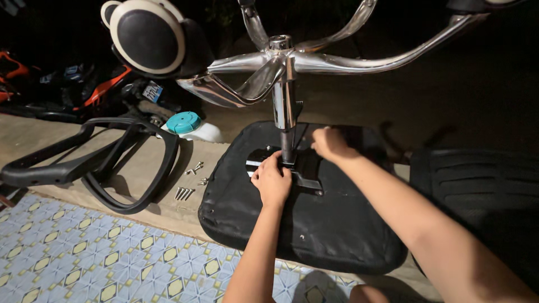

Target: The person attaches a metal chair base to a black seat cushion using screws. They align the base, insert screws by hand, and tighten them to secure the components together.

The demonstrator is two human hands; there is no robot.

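Your left hand (272, 180) was curled shut on the black metal plate (303, 168) at the foot of the chrome post (284, 109), while your right hand (331, 143), at one o'clock from it, rested on the plate's far side with fingers bent; whether it gripped anything, I cannot tell. The plate sat on the upturned black seat cushion (314, 224) on the floor, the chrome star base (281, 56) and a wheel (147, 36) standing above it. Loose screws (188, 188) and black armrests (95, 163) lay at nine o'clock from the cushion.
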